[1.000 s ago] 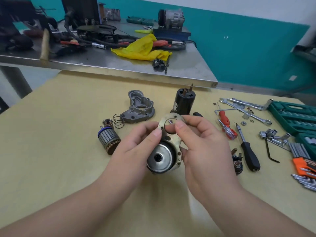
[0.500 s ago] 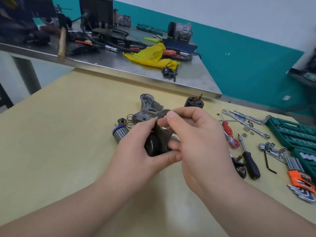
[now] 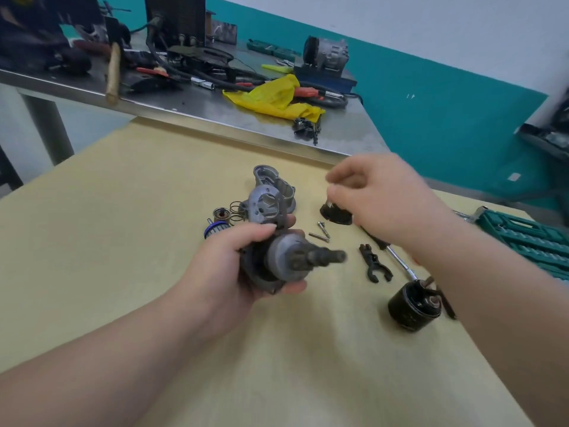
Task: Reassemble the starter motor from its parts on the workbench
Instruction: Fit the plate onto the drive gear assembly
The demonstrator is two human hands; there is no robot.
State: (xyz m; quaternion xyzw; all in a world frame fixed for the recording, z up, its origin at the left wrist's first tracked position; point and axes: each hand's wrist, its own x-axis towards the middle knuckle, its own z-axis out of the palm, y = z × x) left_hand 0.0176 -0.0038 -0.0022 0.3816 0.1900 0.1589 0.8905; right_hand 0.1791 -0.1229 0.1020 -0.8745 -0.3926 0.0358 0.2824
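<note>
Head view: left hand [image 3: 234, 272] is gripping the drive-gear assembly [image 3: 289, 260].
Right hand [image 3: 378, 198], grip unclear, is hovering over loose parts; armature [image 3: 215, 228], housing [image 3: 271, 183] unfitted.

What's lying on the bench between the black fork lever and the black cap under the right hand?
Head view: two small metal screws lie on the bench between the fork lever and the black cap.

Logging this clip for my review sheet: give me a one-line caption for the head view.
Left hand grips the starter drive assembly above the workbench while the blurred right hand reaches over a black cap.
</note>
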